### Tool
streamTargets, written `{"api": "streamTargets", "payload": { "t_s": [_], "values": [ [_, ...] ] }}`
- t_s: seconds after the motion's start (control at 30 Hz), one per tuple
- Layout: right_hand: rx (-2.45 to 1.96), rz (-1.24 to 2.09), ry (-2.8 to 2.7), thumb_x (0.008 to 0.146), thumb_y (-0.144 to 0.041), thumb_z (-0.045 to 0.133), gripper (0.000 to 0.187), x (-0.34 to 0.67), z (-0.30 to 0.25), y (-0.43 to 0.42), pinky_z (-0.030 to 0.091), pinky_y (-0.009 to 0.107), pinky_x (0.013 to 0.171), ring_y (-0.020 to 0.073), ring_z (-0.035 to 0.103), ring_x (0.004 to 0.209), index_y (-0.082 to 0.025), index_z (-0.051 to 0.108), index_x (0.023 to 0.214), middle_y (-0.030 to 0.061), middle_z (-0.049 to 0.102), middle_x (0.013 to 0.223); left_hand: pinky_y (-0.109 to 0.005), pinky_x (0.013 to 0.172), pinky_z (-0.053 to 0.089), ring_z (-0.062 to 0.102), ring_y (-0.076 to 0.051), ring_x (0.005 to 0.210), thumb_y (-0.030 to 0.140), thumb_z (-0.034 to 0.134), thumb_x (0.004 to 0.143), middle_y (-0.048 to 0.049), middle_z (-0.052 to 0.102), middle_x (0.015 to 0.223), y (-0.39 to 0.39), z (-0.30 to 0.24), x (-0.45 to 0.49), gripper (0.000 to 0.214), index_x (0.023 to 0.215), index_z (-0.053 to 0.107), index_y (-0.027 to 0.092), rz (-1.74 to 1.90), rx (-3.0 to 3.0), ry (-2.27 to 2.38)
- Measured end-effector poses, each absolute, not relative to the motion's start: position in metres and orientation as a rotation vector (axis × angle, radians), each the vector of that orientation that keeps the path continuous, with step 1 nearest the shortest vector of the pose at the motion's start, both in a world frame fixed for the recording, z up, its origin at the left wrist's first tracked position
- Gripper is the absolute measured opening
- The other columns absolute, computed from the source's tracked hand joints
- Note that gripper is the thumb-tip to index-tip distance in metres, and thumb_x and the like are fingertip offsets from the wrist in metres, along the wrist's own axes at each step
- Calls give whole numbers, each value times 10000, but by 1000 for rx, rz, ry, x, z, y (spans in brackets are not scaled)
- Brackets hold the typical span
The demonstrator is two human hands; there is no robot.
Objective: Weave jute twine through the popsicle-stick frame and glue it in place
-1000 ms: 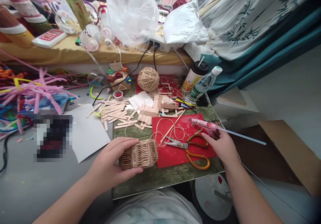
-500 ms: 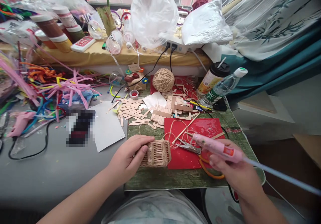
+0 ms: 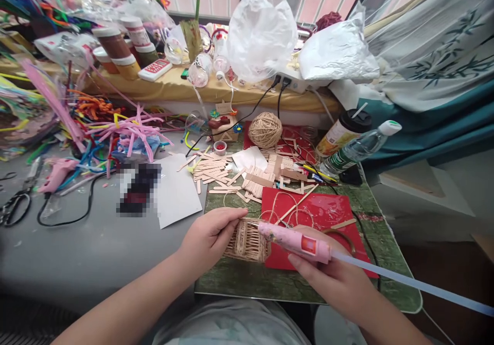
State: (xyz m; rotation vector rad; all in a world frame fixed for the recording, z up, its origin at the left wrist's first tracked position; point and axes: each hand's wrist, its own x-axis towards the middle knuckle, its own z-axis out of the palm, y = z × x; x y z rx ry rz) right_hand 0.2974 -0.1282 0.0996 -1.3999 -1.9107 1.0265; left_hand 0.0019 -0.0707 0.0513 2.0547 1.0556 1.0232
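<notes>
My left hand (image 3: 210, 237) grips a small twine-wrapped basket-like piece (image 3: 247, 242) on the green mat (image 3: 270, 283), fingers curled over its top. My right hand (image 3: 334, 278) is closed round a pink glue gun (image 3: 295, 240) with a long clear glue stick (image 3: 417, 285) trailing out to the right. The gun's tip points at the right side of the twine piece, touching or nearly touching it. A red sheet (image 3: 320, 211) lies under the gun, with loose twine on it.
Popsicle sticks (image 3: 216, 172) are scattered behind the work, beside a twine ball (image 3: 265, 130), a cup (image 3: 343, 128) and a water bottle (image 3: 358, 149). Pipe cleaners (image 3: 116, 128), a second pink glue gun (image 3: 57, 172) and scissors (image 3: 15, 203) lie left. White paper (image 3: 177, 193) sits nearby.
My right hand picked the pink glue gun up off the red sheet and brought it left to the twine piece. My left hand kept holding that piece. The view shifted left.
</notes>
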Motion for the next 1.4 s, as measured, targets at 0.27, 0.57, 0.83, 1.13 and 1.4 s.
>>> {"api": "streamTargets", "payload": {
  "t_s": [0.27, 0.57, 0.83, 1.13, 1.4],
  "values": [
    [-1425, 1064, -1940, 1061, -356, 616, 308, 290, 95, -124, 600, 398, 1048, 293, 737, 1169, -258, 725, 1332, 87, 776, 1265, -333, 1003, 646, 787, -176, 1141, 159, 505, 1082, -47, 820, 1249, -70, 52, 1, 364, 1347, 730, 268, 1040, 2059, 1038],
    [-1451, 1103, -1962, 1068, -376, 605, 334, 292, 94, -122, 573, 412, 1103, 309, 708, 1258, -266, 725, 1360, 89, 761, 1332, -340, 985, 647, 788, -181, 1117, 151, 489, 1084, -55, 822, 1226, -71, 51, 0, 376, 1358, 720, 263, 1023, 2056, 1029],
    [-1463, 1071, -2053, 1072, -372, 585, 258, 292, 100, -119, 603, 362, 1023, 294, 713, 1217, -259, 716, 1264, 74, 763, 1241, -349, 978, 644, 787, -187, 1113, 153, 479, 1089, -64, 823, 1218, -71, 51, 1, 372, 1360, 714, 252, 1015, 2071, 1030],
    [-1485, 938, -2086, 1028, -347, 622, 222, 296, 101, -120, 646, 351, 894, 306, 746, 1132, -263, 731, 1203, 76, 782, 1169, -367, 994, 646, 784, -199, 1125, 153, 469, 1084, -75, 822, 1220, -69, 55, 1, 393, 1371, 716, 258, 1001, 2070, 1011],
    [-1479, 937, -2099, 1028, -353, 591, 182, 293, 108, -117, 650, 339, 836, 282, 761, 1008, -247, 724, 1092, 80, 779, 1065, -345, 998, 639, 775, -181, 1127, 130, 482, 1076, -58, 818, 1224, -69, 53, 1, 394, 1379, 702, 252, 1018, 2084, 998]
  ]
}}
